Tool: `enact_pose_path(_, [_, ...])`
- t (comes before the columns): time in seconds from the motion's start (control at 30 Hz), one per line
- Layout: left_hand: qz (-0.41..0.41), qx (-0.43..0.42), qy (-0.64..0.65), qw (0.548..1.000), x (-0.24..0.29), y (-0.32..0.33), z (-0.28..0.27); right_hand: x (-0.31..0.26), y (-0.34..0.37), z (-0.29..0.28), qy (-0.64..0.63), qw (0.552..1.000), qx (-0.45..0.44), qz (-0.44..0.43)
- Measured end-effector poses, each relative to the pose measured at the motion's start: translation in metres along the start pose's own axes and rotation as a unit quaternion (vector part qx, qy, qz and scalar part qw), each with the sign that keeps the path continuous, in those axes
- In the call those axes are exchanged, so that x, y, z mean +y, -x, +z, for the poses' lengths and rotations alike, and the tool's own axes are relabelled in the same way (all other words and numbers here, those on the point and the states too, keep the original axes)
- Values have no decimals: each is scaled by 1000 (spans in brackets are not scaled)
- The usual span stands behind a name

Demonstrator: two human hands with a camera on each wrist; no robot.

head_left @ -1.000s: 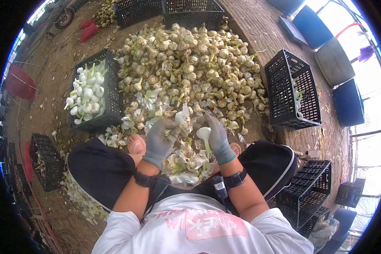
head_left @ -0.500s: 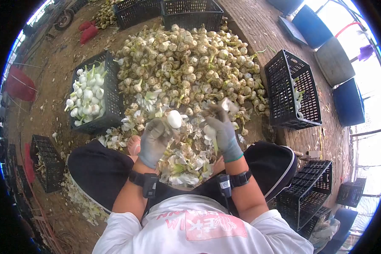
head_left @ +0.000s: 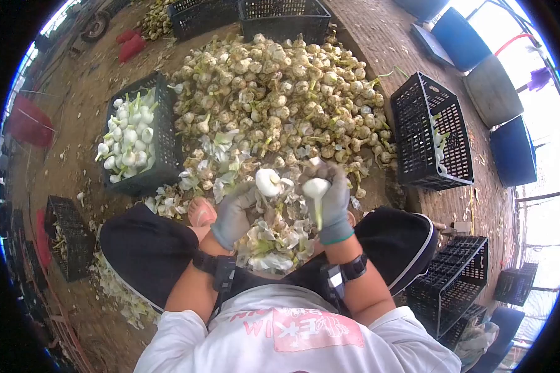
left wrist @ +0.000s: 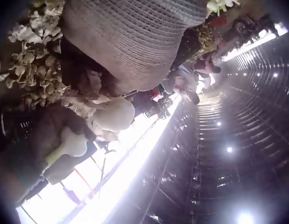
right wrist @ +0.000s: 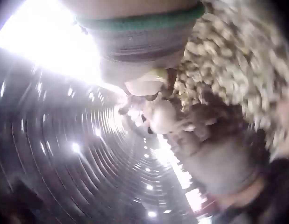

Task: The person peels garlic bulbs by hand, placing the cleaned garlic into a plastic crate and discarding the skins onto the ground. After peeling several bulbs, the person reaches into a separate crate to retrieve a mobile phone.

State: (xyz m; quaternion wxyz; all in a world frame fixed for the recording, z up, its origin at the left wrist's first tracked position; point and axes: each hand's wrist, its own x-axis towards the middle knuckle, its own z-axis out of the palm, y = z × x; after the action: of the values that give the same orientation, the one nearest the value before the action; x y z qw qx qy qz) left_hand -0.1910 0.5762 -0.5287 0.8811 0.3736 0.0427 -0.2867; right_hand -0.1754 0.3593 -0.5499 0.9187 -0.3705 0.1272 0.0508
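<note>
Both hands wear grey gloves above a heap of peeled skins (head_left: 274, 242). The left hand (head_left: 235, 214) holds a white bulb (head_left: 268, 182) whose stem points toward the other hand. Against the palm of the right hand (head_left: 333, 202) lies a second white bulb (head_left: 317, 188), its green stem hanging down, with the fingers curled round it; a small pale piece shows at those fingertips. In the left wrist view the first bulb (left wrist: 114, 114) is between the two hands, and the second bulb (left wrist: 73, 143) is in the right hand.
A large pile of unpeeled bulbs (head_left: 274, 93) lies ahead. At the left stands a black crate (head_left: 167, 118) filled with white bulbs (head_left: 129, 140); at the right, another crate (head_left: 426, 133) holds a few. Crossed legs (head_left: 149, 245) flank the skins.
The left hand's bulb has turned and moved right, closer to the right hand. The right hand has come back down and toward the body, still with its stemmed bulb.
</note>
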Motion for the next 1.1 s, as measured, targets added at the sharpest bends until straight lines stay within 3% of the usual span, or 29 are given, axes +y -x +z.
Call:
enact_pose_path(0.03, [1,2,0,1000,-2,0,-5,-10,-4,1,-122,990,-56,53])
enact_pose_path(0.07, [-10,6,47,999,-6,-2,-12,-17,-1,4,35,996,72,50])
enact_pose_path(0.1, [-20,9,94,995,-4,-5,-9,-18,-1,6,35,996,72,48])
enact_pose_path(0.17, [-17,41,106,993,-4,-7,1,-15,0,11,290,952,-74,-66])
enact_pose_path(0.23, [-28,46,46,998,-7,-6,-7,-4,5,23,328,937,-102,-61])
enact_pose_path(0.27, [-28,47,46,997,-14,-8,-14,-1,6,26,439,873,-149,-153])
enact_pose_path(0.3, [-9,74,-93,993,-20,-9,-17,2,8,28,537,785,-193,-241])
enact_pose_path(0.33, [10,98,-231,968,-24,-9,-21,2,15,33,523,823,-117,-187])
enact_pose_path(0.37, [8,99,-231,968,-27,-9,-24,1,13,31,522,824,-117,-185])
enact_pose_path(0.4, [-4,62,-144,988,-22,-7,-15,-2,9,27,334,938,-34,-84])
enact_pose_path(0.43, [-15,24,-57,998,-16,-6,-8,-7,5,21,125,991,51,22])
enact_pose_path(0.47, [-12,9,-67,998,-12,-5,-6,-18,2,11,275,953,108,72])
enact_pose_path(0.5, [-12,9,-66,998,-9,-3,-2,-21,2,18,276,952,108,71])
enact_pose_path(0.57, [-14,39,-25,999,-4,-3,4,-28,3,37,344,938,21,34])
enact_pose_path(0.6, [-12,39,-23,999,-3,-4,5,3,-11,-1,437,898,-50,-30])
enact_pose_path(0.63, [-11,41,-143,989,-2,-3,5,2,-3,11,438,897,-51,-29])
enact_pose_path(0.7, [-10,43,-376,926,1,-2,4,2,11,35,364,917,-160,28])
enact_pose_path(0.73, [-39,-25,-366,930,14,1,1,2,10,30,296,945,-128,55])
enact_pose_path(0.77, [-40,-24,-366,930,18,-1,-20,1,7,24,295,945,-128,56])
enact_pose_path(0.8, [-101,-41,-543,832,31,-4,-22,-1,3,18,234,964,-94,86])
enact_pose_path(0.83, [-157,-57,-695,699,38,-7,-18,-1,0,13,173,976,-60,116])
enact_pose_path(0.87, [-241,163,-791,538,33,-6,-6,3,-3,7,225,970,-41,82])
enact_pose_path(0.9, [-238,167,-791,538,35,-6,-8,4,-4,8,226,970,-45,80])
enact_pose_path(0.97, [-36,124,-782,610,35,-2,-19,7,-2,9,231,969,-42,72])
enact_pose_path(1.0, [130,48,-714,686,10,-8,-46,9,2,9,231,969,-43,74])
enact_pose_path(1.07, [16,-14,-611,791,9,-8,-9,12,9,14,380,923,-44,39])
enact_pose_path(1.1, [24,51,-633,772,-7,-13,-12,19,4,21,447,892,-59,16])
